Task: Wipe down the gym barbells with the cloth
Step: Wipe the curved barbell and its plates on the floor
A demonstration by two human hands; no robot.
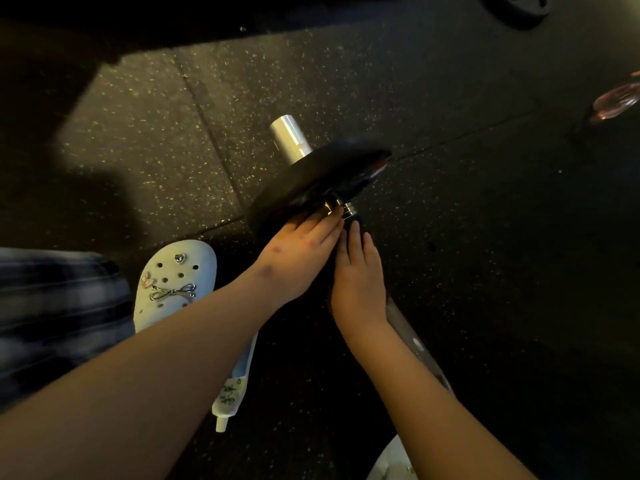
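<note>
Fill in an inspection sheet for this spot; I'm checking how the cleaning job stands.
Surface: black speckled rubber floor.
Job's things: barbell with weight plate loaded; cloth not clearly seen.
Clutter: white bottle beside white clog.
Hands: left hand straight-fingered at the collar; right hand on the shaft.
Cables: nothing seen.
Surroundings: another plate, far edge.

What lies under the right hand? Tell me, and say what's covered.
The bar emerges below the right hand at the wrist, and a dark patch, perhaps the cloth, shows past its fingertips. The stretch between is covered, as is its grip.
</note>
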